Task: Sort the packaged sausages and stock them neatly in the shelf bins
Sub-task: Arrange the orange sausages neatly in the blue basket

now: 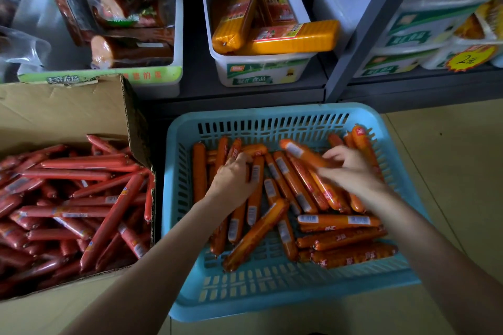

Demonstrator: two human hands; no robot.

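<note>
- The blue basket [187,198] sits on the floor [449,158] before the shelf [272,95]; orange sausages [337,239] lie loose in it, some lined up lengthwise, others stacked crosswise at its right.
- The left hand [234,179] reaches into the basket's left half; its fingers [242,159] are curled down onto the sausages there, though whether they grip one I cannot tell.
- The right hand [351,168] is over the basket's right half; its fingers are curled round one orange sausage [302,153], lifted at a slant above the rest.
- A cardboard box [68,109] just left of the basket holds a heap of red sausages [76,198].
- On the shelf, a white bin [261,68] carries yellow sausage packs [294,38]; the bin to its left [152,76] holds dark vacuum-packed sausages [128,8].
</note>
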